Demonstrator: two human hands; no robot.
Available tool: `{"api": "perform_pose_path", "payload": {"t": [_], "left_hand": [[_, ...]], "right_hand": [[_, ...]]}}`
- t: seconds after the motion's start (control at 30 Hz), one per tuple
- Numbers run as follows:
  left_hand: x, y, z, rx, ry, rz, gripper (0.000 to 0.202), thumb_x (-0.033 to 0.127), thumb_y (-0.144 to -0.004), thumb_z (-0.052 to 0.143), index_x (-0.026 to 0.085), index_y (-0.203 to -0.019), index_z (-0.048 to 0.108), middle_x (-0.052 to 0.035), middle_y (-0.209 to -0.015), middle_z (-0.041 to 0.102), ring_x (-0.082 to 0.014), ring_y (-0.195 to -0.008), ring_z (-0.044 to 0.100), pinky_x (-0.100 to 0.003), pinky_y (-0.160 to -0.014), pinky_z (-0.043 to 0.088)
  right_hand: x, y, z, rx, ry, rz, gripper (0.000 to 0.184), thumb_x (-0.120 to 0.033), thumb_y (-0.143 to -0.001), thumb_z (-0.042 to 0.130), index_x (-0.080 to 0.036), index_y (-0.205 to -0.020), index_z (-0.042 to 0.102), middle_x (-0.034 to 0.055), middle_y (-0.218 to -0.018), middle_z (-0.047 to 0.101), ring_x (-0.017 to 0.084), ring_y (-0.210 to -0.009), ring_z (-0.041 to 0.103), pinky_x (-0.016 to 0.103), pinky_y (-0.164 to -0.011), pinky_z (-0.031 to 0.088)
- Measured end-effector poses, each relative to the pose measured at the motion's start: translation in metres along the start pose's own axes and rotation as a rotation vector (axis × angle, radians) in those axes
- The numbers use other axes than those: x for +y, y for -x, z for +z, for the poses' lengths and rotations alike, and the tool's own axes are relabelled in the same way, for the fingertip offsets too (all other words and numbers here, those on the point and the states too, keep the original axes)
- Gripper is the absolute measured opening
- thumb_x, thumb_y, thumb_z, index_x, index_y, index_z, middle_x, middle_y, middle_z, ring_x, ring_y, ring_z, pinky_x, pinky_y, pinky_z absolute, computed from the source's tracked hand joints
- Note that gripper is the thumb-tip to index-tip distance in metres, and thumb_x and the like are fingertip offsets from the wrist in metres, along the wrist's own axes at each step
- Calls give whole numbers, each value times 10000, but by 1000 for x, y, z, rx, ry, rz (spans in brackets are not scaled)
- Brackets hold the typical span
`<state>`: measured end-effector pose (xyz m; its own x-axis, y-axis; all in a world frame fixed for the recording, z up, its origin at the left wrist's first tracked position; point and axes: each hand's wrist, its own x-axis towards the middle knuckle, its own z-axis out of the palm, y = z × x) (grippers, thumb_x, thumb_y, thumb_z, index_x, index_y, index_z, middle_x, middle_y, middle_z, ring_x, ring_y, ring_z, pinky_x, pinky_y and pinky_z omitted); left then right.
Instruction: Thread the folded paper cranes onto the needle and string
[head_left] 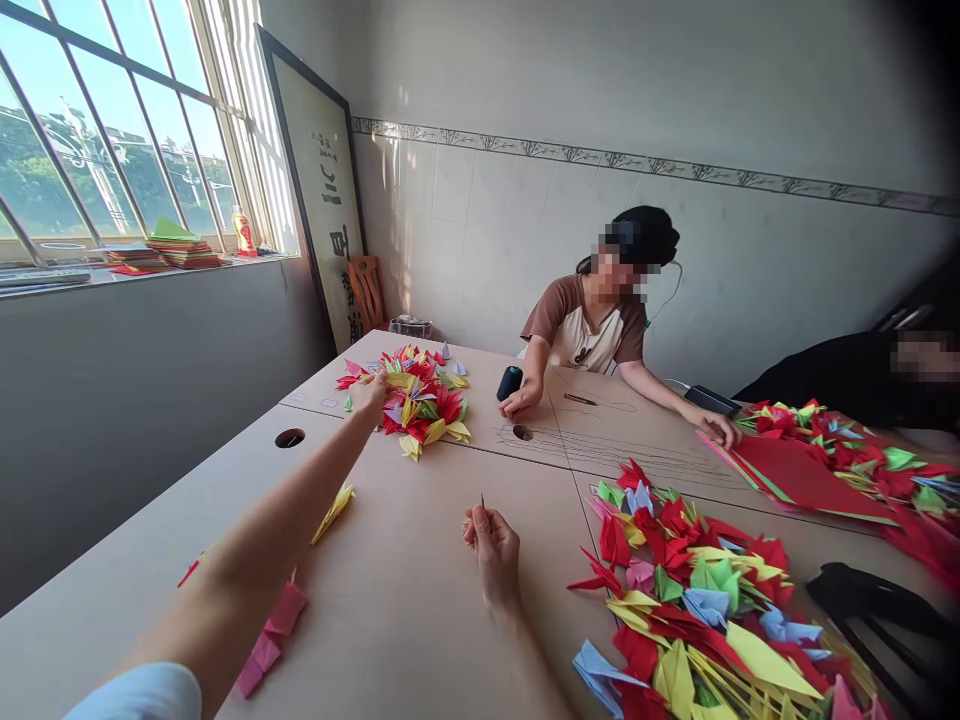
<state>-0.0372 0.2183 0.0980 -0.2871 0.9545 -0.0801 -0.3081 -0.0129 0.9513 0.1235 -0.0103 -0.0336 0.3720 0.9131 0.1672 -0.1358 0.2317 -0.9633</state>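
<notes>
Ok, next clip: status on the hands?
Left hand at origami crane pile. Right hand pinching thin pointed pick. Co-worker across table, hands apart.

The left hand reaches across a pale wooden table and rests on a heap of red, yellow and green origami cranes. The right hand hangs above the bare tabletop, pinching a thin needle upright between its fingers. A yellow paper crane and pink folded paper lie near the left forearm, and a larger crane pile lies to the right. Across the table, a co-worker in a brown-and-white T-shirt rests one hand on a dark cylinder and the other on a stack of red paper.
</notes>
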Motion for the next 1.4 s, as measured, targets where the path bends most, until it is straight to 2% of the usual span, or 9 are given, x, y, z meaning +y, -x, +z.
{"api": "perform_pose_path", "payload": {"t": [0.27, 0.5, 0.67, 0.77, 0.87, 1.0, 1.1, 1.23, 1.4], "left_hand": [[5, -31, 21, 12, -228, 11, 176, 254, -839, 525, 89, -826, 587, -40, -624, 561, -136, -495, 608, -227, -493, 497], [30, -33, -3, -22, -386, 174, 254, 341, -800, 561, 107, -874, 625, -4, -582, 546, -102, -439, 563, -184, -437, 451], [73, -11, -62, -187, -526, 201, 271, 316, -670, 689, 103, -838, 680, -51, -678, 651, -116, -489, 589, -232, -509, 486], [94, 17, -118, -422, -712, 132, 408, 440, -612, 718, 113, -856, 702, -109, -889, 698, -178, -685, 650, -277, -609, 514], [102, 55, -182, -458, -918, 89, 515, 537, -678, 642, 138, -1002, 673, -88, -1049, 680, -215, -944, 613, -325, -813, 480], [81, 114, -255, -196, -1084, 31, 534, 620, -763, 492, 300, -1183, 572, 13, -1266, 567, -252, -1184, 479, -433, -1001, 342], [48, 151, -284, -156, -1071, 22, 596, 630, -804, 394, 364, -1337, 392, 25, -1402, 417, -288, -1261, 404, -466, -991, 359], [6, 167, -288, -139, -1013, 48, 696, 621, -806, 376, 289, -1410, 281, -50, -1411, 403, -292, -1264, 403, -428, -995, 378], [-19, 149, -263, -199, -1048, 196, 722, 600, -817, 359, 161, -1389, 339, -113, -1468, 281, -282, -1343, 255, -444, -1087, 220]], "right_hand": [[-1, -2, -1, 4, -44, 71, 362, -517, -801, 564, -171, -695, 553, -14, -590, 511, 113, -581, 474, 219, -560, 385], [3, -3, -1, 24, -25, 35, 374, -520, -796, 570, -167, -673, 558, -12, -571, 504, 114, -583, 486, 213, -547, 389], [3, -1, -1, 54, 1, -3, 402, -554, -767, 580, -164, -672, 577, 11, -578, 535, 150, -662, 543, 228, -576, 432], [4, 0, -2, 30, -25, 20, 374, -515, -779, 590, -170, -644, 549, 10, -586, 528, 169, -749, 570, 242, -632, 453], [5, 0, -2, 43, -32, 21, 380, -501, -787, 588, -173, -606, 522, 11, -583, 520, 190, -826, 581, 262, -690, 463], [6, 2, -2, 44, -29, 43, 373, -500, -784, 593, -169, -618, 540, 3, -577, 522, 178, -783, 584, 266, -683, 467], [4, 3, -2, 38, -32, 49, 361, -488, -786, 597, -168, -626, 548, 3, -584, 523, 183, -811, 588, 275, -709, 474], [3, 4, -2, 42, -64, 49, 367, -481, -785, 600, -171, -600, 532, 7, -594, 530, 198, -889, 589, 291, -751, 480], [4, 4, -2, 58, -64, 41, 359, -481, -778, 604, -171, -610, 543, 8, -584, 524, 202, -888, 587, 297, -739, 489]]}}
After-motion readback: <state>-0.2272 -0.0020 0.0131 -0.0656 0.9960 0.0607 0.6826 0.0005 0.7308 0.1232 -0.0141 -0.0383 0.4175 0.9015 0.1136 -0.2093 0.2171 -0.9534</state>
